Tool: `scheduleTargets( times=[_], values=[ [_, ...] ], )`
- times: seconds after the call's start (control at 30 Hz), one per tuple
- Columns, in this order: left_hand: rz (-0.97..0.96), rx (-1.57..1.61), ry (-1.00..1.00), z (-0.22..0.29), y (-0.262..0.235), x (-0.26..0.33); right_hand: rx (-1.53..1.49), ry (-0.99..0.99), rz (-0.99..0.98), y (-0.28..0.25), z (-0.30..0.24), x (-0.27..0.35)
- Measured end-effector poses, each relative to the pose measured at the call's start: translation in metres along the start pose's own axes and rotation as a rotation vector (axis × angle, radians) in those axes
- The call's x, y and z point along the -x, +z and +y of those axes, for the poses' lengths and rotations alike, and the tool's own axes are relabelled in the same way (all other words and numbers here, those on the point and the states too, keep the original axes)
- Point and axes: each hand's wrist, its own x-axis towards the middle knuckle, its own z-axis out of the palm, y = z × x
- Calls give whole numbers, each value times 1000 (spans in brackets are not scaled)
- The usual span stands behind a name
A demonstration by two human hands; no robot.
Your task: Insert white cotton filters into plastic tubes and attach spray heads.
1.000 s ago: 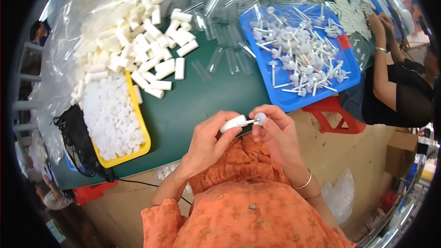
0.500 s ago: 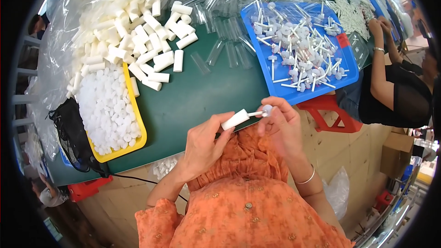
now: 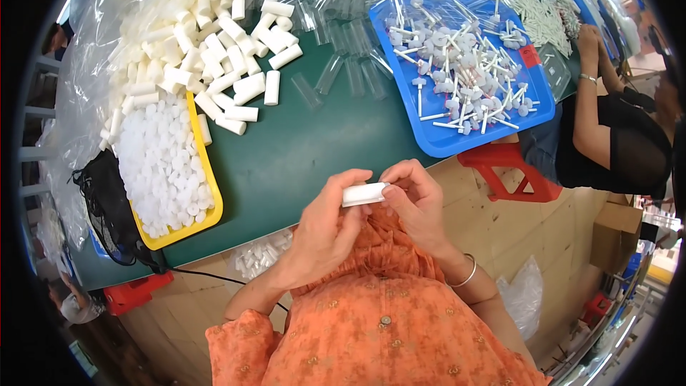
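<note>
A white cylinder (image 3: 363, 194) lies nearly level between my two hands, in front of the table edge. My left hand (image 3: 330, 216) grips its left part between thumb and fingers. A shiny rim runs along its lower side; whether a clear sleeve surrounds it, I cannot tell. My right hand (image 3: 416, 204) pinches at the cylinder's right end, closed around the translucent cap, which the fingers mostly cover. The cap's white stick is out of sight. Beyond my right hand, a blue tray (image 3: 437, 149) carries many white sticks with translucent caps.
Loose white cylinders (image 3: 246, 89) are heaped at the far left of the green table (image 3: 300, 154). A yellow tray (image 3: 219, 200) of small translucent caps stands left, beside a black mesh bag (image 3: 111, 204). Clear tubes (image 3: 330, 75) lie at the back. A person (image 3: 604, 129) sits at right.
My right hand has moved left to meet the cylinder, and the white stick between cap and cylinder no longer shows. The cylinder has turned closer to level.
</note>
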Motion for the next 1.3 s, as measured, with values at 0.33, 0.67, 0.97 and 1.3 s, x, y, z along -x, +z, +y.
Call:
scheduleTargets(
  times=[0.33, 0.67, 0.97, 1.3],
  values=[
    [45, 312, -178, -17, -3, -2, 1028, -694, 18, 12, -23, -4],
    [157, -885, 575, -30, -75, -91, 1023, -909, -291, 23, -139, 30],
    [18, -1115, 618, -39, -80, -105, 1033, -1202, -637, 38, -179, 33],
    [-332, 180, -149, -15, -38, -1, 747, -472, -173, -14, -59, 2]
  ],
)
